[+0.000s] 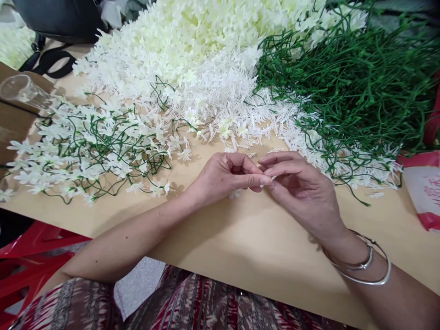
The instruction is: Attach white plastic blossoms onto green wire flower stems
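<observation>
My left hand (228,176) and my right hand (307,195) meet fingertip to fingertip just above the table's middle. Both are closed in a pinch around a small white piece (273,177), mostly hidden by the fingers. A white artificial flower (235,194) shows just under my left hand; whether it is held or lies on the table I cannot tell. Beyond my hands lie loose white stamens (227,98). Left of my left hand spreads a pile of white flowers on green stems (103,146). Green plastic stems (350,78) are heaped beyond my right hand.
A large mound of cream-white blossoms (192,36) covers the back of the table (247,243). At left are a clear plastic cup (25,89) lying tilted and a black bag (62,18) with its strap. A red-and-white packet (422,188) lies at right.
</observation>
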`<state>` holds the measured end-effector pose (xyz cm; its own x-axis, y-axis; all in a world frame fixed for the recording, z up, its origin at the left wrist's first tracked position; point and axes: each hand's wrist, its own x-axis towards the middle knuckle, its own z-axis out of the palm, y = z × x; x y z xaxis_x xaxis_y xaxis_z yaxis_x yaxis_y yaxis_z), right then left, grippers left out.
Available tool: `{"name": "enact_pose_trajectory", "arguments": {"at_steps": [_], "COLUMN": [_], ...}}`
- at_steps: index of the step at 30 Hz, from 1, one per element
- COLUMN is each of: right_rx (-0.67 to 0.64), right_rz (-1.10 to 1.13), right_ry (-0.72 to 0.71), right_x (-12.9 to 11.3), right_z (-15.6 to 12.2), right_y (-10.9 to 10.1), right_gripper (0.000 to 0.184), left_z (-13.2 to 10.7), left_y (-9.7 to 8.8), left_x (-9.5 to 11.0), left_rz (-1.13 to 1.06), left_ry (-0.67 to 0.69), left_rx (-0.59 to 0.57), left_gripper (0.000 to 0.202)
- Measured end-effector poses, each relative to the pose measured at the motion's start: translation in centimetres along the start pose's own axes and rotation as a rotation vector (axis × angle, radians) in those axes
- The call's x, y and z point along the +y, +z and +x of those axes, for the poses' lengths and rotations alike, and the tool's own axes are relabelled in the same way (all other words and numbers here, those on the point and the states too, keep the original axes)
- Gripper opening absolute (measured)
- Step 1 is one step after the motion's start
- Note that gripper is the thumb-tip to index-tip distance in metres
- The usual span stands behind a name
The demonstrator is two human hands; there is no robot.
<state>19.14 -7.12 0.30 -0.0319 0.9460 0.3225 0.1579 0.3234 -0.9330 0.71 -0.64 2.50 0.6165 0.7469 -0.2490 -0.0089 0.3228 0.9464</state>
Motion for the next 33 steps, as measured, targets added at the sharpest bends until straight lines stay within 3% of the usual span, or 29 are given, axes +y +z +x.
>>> {"name": "enact_pose_trajectory", "arguments": {"at_steps": [3, 6, 9, 13, 16, 18, 20, 24, 27, 33], "right_rx": [-0.044, -0.082, -0.077, -0.033, -0.009, 0.015, 0.043, 0.079, 0.069, 0.066], "right_rz": [0.154, 0.312, 0.372, 0.382, 0.350, 0.274, 0.121, -0.209, -0.311, -0.073], "right_ry": [0.098, 0.204, 0.213, 0.229, 0.228, 0.193, 0.118, -0.112, -0.198, 0.000], "right_x": [-0.12, -0.22, -0.22, -0.04, 0.07, 0.09, 0.10, 0.04, -0.06, -0.12], "right_z": [0.15, 0.31, 0.34, 0.26, 0.29, 0.31, 0.30, 0.21, 0.15, 0.06], "right_y": [0.02, -0.15, -0.40, -0.52, -0.42, -0.35, -0.35, -0.59, -0.73, -0.84], "right_gripper": [0.006, 0.013, 0.023, 0.017, 0.012, 0.021, 0.030, 0.018, 0.019, 0.004], "left_z": [0.07, 0.11, 0.15, 0.33, 0.41, 0.36, 0.25, 0.11, 0.18, 0.41], "left_y": [-0.09, -0.13, -0.13, -0.37, -0.49, -0.40, -0.24, -0.03, -0.05, -0.50], "left_x": [0.07, 0.11, 0.09, 0.02, -0.02, -0.11, -0.26, -0.53, -0.56, -0.37], "left_rz": [-0.022, -0.038, -0.030, -0.034, -0.016, 0.004, 0.005, -0.011, 0.001, 0.020], "left_ry": [0.003, 0.019, 0.007, 0.045, 0.095, 0.111, 0.117, 0.098, 0.080, 0.091], "left_rx": [-0.062, -0.111, -0.103, -0.043, 0.003, 0.027, 0.029, -0.011, 0.011, 0.059], "left_gripper": [0.041, 0.038, 0.039, 0.042, 0.043, 0.043, 0.043, 0.043, 0.045, 0.042]}}
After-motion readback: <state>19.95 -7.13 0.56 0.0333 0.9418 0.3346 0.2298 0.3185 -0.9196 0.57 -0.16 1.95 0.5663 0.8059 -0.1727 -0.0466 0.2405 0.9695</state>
